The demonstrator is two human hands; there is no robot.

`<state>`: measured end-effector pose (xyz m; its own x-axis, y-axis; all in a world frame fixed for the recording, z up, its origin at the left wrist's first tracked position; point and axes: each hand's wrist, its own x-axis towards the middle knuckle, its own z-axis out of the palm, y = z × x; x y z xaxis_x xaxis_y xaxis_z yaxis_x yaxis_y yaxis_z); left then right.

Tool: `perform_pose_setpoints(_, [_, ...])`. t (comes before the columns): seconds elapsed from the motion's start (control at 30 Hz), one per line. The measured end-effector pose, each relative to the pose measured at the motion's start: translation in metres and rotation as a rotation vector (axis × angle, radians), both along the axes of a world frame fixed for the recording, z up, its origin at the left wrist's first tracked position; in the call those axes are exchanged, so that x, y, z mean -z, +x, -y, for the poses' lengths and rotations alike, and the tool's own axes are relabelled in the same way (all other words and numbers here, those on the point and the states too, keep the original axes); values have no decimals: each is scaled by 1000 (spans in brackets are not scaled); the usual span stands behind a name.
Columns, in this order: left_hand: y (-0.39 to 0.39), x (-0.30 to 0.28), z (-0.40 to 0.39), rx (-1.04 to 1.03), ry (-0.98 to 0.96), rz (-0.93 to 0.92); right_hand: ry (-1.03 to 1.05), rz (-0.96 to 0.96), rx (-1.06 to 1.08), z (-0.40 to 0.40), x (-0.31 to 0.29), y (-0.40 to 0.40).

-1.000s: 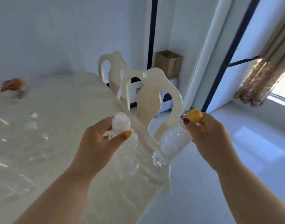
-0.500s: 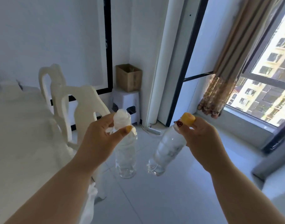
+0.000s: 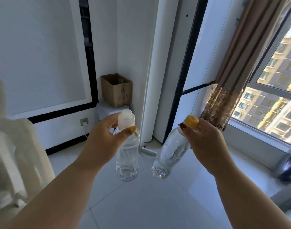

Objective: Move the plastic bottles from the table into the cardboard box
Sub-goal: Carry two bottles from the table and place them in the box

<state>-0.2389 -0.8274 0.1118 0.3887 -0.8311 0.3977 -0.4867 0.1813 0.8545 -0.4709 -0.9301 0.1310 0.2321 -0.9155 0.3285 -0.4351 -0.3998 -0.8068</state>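
My left hand (image 3: 102,138) pinches the neck of a clear plastic bottle with a white cap (image 3: 127,156), which hangs upright over the floor. My right hand (image 3: 206,142) pinches a second clear bottle with a yellow cap (image 3: 169,157) at its neck; this one tilts with its base toward the left. An open brown cardboard box (image 3: 116,90) stands on a white stool (image 3: 108,109) in the room's corner, beyond and above both bottles. The table is out of view.
A white chair (image 3: 14,159) stands at the left edge. A power strip with cable (image 3: 148,152) lies on the floor by the white pillar (image 3: 156,71). A curtain (image 3: 232,80) and window fill the right; a dark object (image 3: 288,166) sits on the sill.
The view has swung right, away from the table and chairs toward the corner. The cardboard box now looks larger and nearer. Both hands keep the same hold on their bottles.
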Motion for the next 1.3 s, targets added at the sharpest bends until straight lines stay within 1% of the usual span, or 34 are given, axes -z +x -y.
perform_pose_setpoints(0.1, [25, -5, 66, 12, 11, 13, 9, -6, -5, 64, -1, 32])
perform_pose_setpoints(0.33, [94, -16, 201, -53, 44, 16, 29, -28, -62, 213, -10, 108])
perform_pose_setpoints(0.47, [138, -11, 284, -137, 50, 17, 48, -11, -117, 310, -6, 159])
perform_pose_setpoints(0.63, [191, -9, 384, -275, 58, -2, 37, -25, -266, 426, -9, 226])
perform_pose_setpoints(0.73, [225, -13, 442, -350, 45, -50, 18, -68, -338, 495, -16, 272])
perform_pose_setpoints(0.8, [248, -17, 475, -381, 38, -75, 21, -59, -366, 535, -20, 302])
perform_pose_setpoints(1.0, [338, -19, 572, -440, 30, -64, 3, -55, -396, 639, -21, 404])
perform_pose_setpoints(1.1, [379, -16, 610, -424, 30, -45, -24, -40, -397, 673, -18, 446])
perform_pose_setpoints(1.3, [490, -18, 702, -370, 49, -68, -35, -18, -348, 757, -11, 561])
